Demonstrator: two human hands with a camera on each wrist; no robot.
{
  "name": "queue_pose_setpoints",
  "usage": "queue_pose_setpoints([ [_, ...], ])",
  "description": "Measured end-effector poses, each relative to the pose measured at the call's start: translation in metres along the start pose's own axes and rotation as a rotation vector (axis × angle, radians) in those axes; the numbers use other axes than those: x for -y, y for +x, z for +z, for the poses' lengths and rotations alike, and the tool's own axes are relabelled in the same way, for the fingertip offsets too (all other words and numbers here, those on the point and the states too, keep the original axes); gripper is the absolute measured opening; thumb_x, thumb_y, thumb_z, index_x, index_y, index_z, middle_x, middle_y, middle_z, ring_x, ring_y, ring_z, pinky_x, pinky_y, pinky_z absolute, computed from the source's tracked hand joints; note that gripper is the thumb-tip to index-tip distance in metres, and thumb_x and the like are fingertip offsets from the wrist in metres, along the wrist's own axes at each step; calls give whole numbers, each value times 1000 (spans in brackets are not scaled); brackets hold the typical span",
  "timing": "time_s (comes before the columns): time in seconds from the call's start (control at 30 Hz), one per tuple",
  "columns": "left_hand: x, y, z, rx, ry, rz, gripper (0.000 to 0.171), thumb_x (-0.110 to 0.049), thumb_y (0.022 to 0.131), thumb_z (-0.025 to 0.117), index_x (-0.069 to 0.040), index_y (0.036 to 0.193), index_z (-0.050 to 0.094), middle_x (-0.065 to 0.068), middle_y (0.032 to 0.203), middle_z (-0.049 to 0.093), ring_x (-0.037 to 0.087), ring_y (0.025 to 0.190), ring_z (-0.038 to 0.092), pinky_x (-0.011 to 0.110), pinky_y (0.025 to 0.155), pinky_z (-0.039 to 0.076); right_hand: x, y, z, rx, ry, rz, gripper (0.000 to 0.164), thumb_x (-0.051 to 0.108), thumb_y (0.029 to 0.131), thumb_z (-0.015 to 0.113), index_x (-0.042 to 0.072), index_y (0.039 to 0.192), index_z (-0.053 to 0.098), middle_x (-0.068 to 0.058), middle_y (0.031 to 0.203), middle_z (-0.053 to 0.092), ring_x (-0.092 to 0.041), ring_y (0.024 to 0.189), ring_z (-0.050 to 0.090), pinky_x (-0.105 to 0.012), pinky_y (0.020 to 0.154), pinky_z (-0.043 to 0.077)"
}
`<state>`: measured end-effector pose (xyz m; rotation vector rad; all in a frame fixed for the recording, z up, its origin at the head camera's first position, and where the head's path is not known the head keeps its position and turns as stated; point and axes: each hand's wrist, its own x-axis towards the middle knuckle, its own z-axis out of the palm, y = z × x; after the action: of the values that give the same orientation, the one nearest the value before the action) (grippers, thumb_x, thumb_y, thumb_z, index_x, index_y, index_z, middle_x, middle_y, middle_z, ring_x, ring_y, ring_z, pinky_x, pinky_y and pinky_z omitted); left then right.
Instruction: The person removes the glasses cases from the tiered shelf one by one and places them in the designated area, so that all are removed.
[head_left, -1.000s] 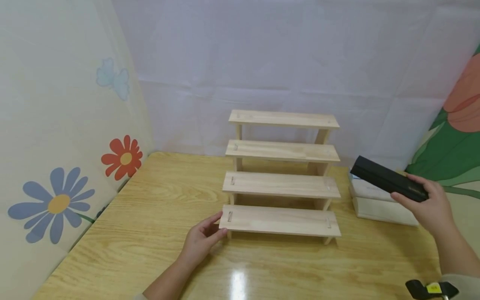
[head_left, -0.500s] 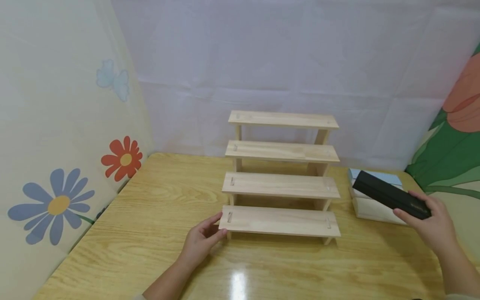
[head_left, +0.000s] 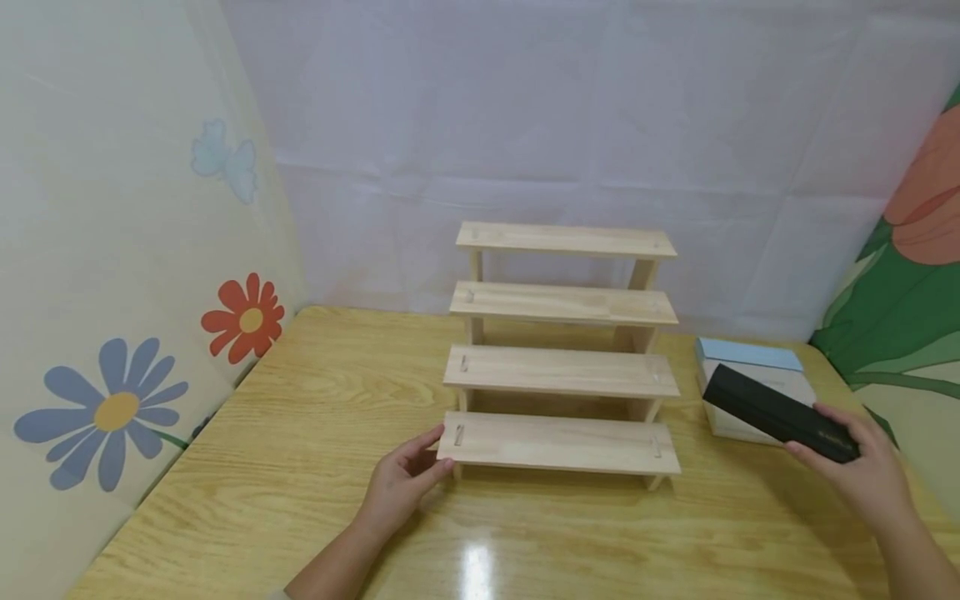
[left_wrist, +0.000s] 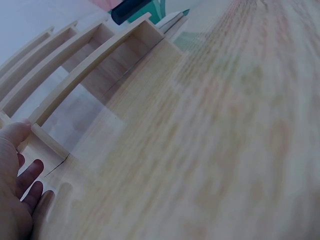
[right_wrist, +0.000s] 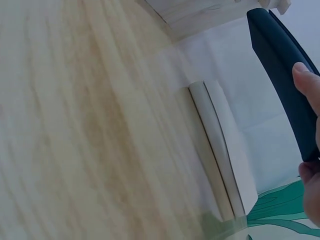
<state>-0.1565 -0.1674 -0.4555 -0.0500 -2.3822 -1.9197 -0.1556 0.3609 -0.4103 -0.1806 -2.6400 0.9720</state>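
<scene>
A pale wooden tiered stand (head_left: 558, 442) with several steps stands on the table. My left hand (head_left: 397, 492) holds the left end of its lowest step, the thumb at the front corner and the index finger behind. In the left wrist view the thumb touches that corner while the other fingers are loosely bent beside it. My right hand (head_left: 866, 467) grips the near end of a long black glasses case (head_left: 776, 414) with small gold lettering. The case is raised above the table, tilted, right of the stand. In the right wrist view the thumb and a finger hold the case (right_wrist: 285, 75).
Behind the black case lies a white and light-blue box-like item (head_left: 750, 354), partly covered by it in the head view. The wooden table (head_left: 337, 400) extends left and in front of the stand. White cloth (head_left: 562, 108) hangs behind; floral panels (head_left: 112, 250) flank the sides.
My right hand has lowered the black glasses case and brought it nearer, uncovering more of the white and blue item. My left hand and the stand have stayed in place.
</scene>
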Motion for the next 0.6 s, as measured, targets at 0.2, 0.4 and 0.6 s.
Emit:
queue_pose_setpoints([
  [0.2, -1, 0, 0, -5, -2, -4, 49, -5, 84, 76, 0, 130, 60, 21, 116, 69, 6, 90, 67, 18, 73, 55, -8, -7, 4, -15, -26, -28, 74, 23, 84, 78, -7, 141, 42, -34, 134, 39, -52, 119, 31, -50, 87, 29],
  [0.4, 1, 1, 1, -12, 4, -15, 49, -3, 83, 75, -1, 130, 61, 21, 114, 70, 4, 88, 66, 18, 73, 55, -12, -11, 4, 16, -12, -5, 75, 23, 85, 78, -7, 142, 40, -37, 138, 36, -54, 123, 29, -60, 92, 28],
  [0.6, 2, 1, 0, -5, 3, -12, 49, -3, 83, 75, -1, 130, 61, 21, 114, 70, 5, 88, 66, 18, 73, 55, -15, -12, 2, 75, -19, 20, 76, 26, 86, 76, -9, 142, 38, -41, 141, 30, -59, 126, 24, -68, 93, 26],
])
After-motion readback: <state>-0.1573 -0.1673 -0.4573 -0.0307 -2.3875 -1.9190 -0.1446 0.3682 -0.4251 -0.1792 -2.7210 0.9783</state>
